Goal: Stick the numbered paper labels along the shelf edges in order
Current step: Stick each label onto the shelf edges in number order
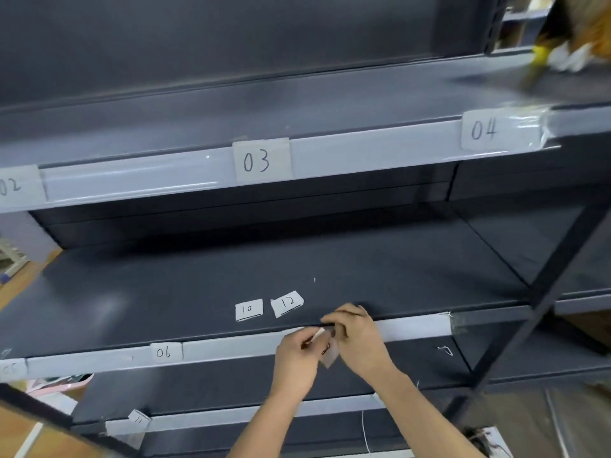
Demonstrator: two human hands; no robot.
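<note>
Both my hands meet at the pale front edge of the middle shelf. My left hand pinches a small white strip. My right hand holds a small paper label with a handwritten number that I cannot read, hanging just below the edge. Two loose labels lie on the shelf behind: label 10 and label 12. Label 06 and a blurred label 05 are stuck on this edge to the left. The upper shelf edge carries label 02, label 03 and label 04.
Label 11 sits tilted on the lowest shelf edge at the lower left. A dark diagonal frame post runs down the right side. Blurred yellow and white things lie on the top shelf at the far right. A wooden surface fills the lower left corner.
</note>
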